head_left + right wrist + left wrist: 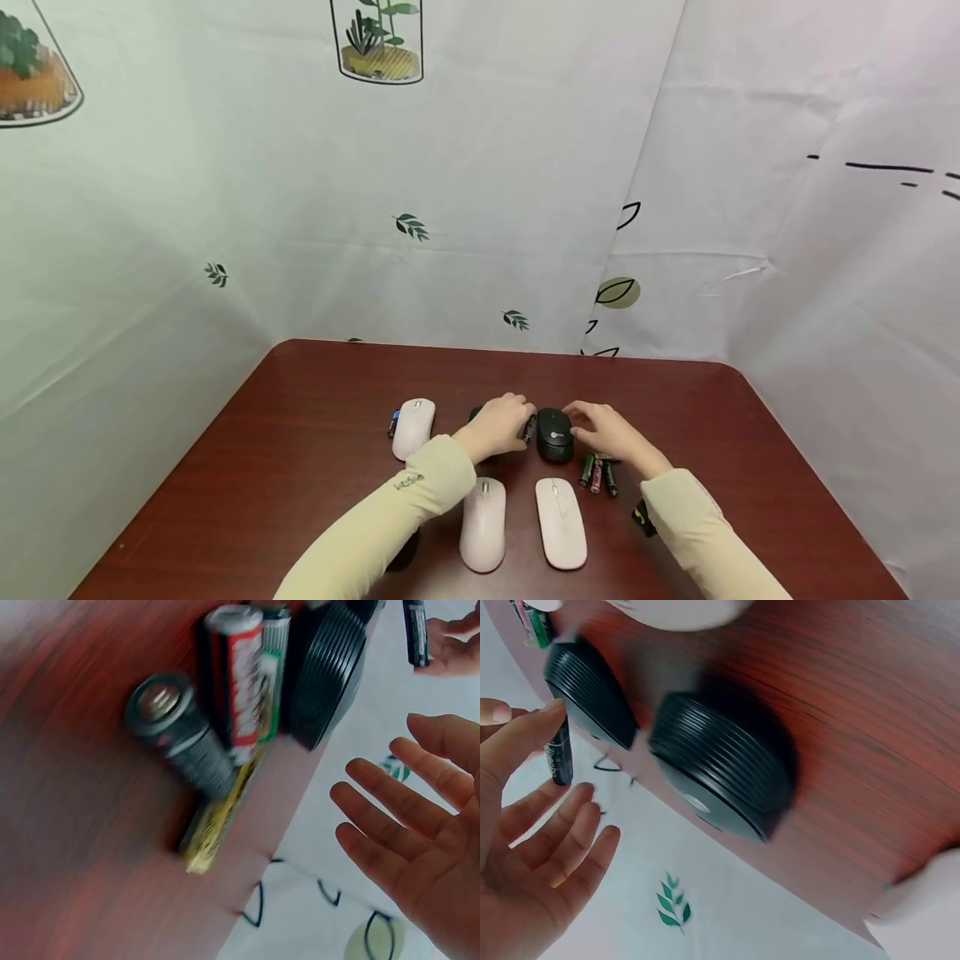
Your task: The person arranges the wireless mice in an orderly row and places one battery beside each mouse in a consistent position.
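Observation:
My left hand (498,427) pinches a dark battery (559,756) between thumb and fingertip, its other fingers loosely spread in the left wrist view. In the head view that battery is just left of a black mouse (555,435). Mostly covered by the left hand is a second black mouse (724,761), clear to see in the left wrist view. My right hand (609,429) hovers close to the first mouse's right side. Its fingers (390,799) are extended and hold nothing. Several loose batteries (596,475) lie below this hand, one of them with a red label (238,690).
White mice stand at the left (414,429), front middle (483,525) and front right (561,523) of the brown table (247,500). A blue-and-black battery (393,422) sits by the left one. The sleeves partly hide a dark object (405,554) and a black-and-yellow item (642,518).

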Tool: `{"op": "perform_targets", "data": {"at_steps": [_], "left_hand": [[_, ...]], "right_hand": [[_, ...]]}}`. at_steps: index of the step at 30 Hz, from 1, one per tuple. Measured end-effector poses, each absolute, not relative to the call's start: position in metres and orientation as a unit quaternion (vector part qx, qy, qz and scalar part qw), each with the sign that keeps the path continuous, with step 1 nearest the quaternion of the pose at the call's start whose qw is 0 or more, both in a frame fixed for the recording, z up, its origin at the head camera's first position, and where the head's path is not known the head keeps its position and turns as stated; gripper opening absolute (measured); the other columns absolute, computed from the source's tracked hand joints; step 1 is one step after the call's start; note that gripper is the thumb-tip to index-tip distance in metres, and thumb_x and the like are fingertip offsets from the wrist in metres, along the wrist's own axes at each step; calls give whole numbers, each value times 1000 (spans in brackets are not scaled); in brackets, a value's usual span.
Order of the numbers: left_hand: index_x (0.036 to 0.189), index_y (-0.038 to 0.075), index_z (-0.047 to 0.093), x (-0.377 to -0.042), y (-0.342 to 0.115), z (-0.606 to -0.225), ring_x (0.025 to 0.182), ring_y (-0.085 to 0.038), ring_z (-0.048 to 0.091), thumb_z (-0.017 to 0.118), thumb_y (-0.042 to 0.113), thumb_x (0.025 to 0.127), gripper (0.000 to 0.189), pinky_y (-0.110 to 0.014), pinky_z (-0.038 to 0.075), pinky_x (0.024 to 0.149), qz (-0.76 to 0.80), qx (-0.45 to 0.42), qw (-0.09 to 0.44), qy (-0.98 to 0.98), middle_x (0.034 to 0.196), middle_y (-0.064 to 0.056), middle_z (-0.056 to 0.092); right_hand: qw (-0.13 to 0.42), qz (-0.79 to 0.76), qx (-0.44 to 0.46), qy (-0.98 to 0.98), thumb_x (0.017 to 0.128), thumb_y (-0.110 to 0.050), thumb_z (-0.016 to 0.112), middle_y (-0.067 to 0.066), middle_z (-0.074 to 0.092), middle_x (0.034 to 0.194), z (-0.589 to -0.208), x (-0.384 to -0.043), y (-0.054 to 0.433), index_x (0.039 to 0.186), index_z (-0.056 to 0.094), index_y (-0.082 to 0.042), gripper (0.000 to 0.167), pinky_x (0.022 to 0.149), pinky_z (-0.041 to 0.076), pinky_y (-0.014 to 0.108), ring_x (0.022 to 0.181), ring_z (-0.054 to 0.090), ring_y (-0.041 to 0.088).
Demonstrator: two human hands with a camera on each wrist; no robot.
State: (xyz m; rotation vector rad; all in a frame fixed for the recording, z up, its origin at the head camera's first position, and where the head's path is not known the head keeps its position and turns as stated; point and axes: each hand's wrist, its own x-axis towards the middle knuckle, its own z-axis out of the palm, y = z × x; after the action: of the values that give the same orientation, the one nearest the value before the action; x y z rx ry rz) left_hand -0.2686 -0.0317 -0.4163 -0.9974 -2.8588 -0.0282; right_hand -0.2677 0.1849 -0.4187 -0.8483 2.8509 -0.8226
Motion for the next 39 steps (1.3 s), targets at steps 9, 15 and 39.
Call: {"op": "perform_targets", "data": {"at_steps": [9,15,39], "left_hand": [[115,9,62,-272,-66,-413,98,-22,59,77,30,77,46,-32,52,81,-28,-290,45,-956,105,-8,63],[117,7,62,-271,-89,-418,99,-24,59,78,30,77,49,-35,52,84,-44,-258,39,-964,107,-9,64],[94,9,68,-284,-110,-429,97,-29,55,87,23,65,37,-50,43,85,-14,-176,-26,-984,100,-9,66]], "right_hand": [[74,-203,-323,921,90,-4,58,20,60,119,-417,-261,144,121,56,4,32,88,48,46,111,58,35],[91,-181,-344,917,90,-5,59,20,59,122,-412,-255,117,124,54,4,35,91,47,46,114,56,35],[108,-99,-313,939,79,-27,75,17,61,119,-419,-287,48,124,56,1,56,89,49,39,106,60,27]]}}
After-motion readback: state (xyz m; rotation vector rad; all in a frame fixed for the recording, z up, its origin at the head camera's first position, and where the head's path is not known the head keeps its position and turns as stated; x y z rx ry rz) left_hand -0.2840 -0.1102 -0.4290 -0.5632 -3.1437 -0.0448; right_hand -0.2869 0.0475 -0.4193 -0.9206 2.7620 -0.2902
